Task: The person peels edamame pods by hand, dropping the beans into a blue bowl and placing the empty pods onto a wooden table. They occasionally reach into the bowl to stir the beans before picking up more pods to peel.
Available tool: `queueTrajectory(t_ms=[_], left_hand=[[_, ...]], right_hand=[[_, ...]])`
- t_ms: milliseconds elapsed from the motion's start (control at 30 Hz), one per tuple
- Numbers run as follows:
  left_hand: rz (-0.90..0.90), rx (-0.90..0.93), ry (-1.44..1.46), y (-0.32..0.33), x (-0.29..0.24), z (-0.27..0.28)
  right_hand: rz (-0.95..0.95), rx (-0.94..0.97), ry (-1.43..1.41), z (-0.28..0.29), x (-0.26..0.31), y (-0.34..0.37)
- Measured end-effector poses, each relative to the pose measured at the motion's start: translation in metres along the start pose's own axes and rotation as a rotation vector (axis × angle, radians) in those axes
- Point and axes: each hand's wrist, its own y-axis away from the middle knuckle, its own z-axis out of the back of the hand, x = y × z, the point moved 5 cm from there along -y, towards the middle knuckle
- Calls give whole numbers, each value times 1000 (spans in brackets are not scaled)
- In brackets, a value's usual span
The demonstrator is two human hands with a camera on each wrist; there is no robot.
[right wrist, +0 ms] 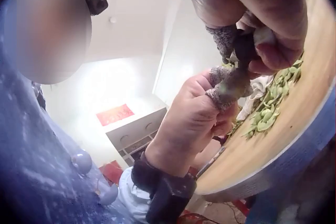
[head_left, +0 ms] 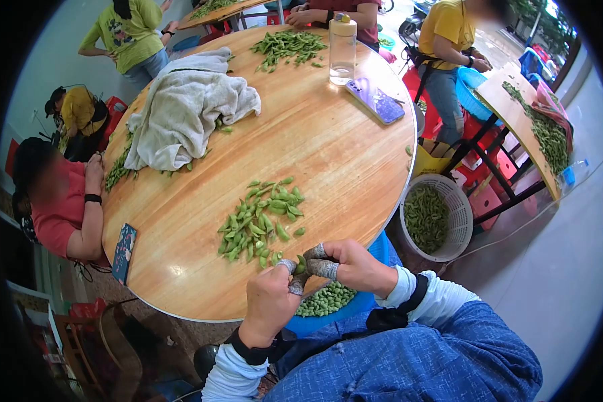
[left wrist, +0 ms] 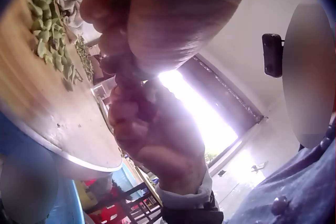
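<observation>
At the table's near edge, both hands meet over a blue basin point(head_left: 328, 315) of shelled green beans. A green pod point(head_left: 301, 265) is pinched between the covered fingertips of the left hand point(head_left: 273, 301) and the right hand point(head_left: 362, 268). Grey coverings wrap the thumbs and forefingers. In the right wrist view the left hand point(right wrist: 184, 121) and right hand point(right wrist: 252, 8) touch at their fingertips, which partly hide the pod. The left wrist view shows both hands dark against bright light. Just beyond them a loose pile of pods point(head_left: 258, 224) lies on the round table point(head_left: 328, 161).
A grey cloth point(head_left: 191, 110) covers pods at the back left. A bottle point(head_left: 342, 50) and a phone point(head_left: 375, 100) stand and lie at the back right; a patterned phone point(head_left: 124, 253) is at the left edge. A white basket point(head_left: 459, 218) of pods stands right. Several people sit around.
</observation>
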Motion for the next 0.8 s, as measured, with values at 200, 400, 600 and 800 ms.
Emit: queueTrajectory(t_ms=[200, 400, 600, 800], left_hand=[[-36, 25, -116, 0, -5, -2], [-17, 17, -125, -2, -9, -1], [-52, 61, -220, -2, -11, -6], [-88, 43, -270, 5, -9, -13]], right_hand=[[30, -97, 96, 2, -4, -2], [82, -71, 1, 1, 2, 0], [83, -99, 92, 6, -9, 0], [30, -141, 114, 6, -7, 0]])
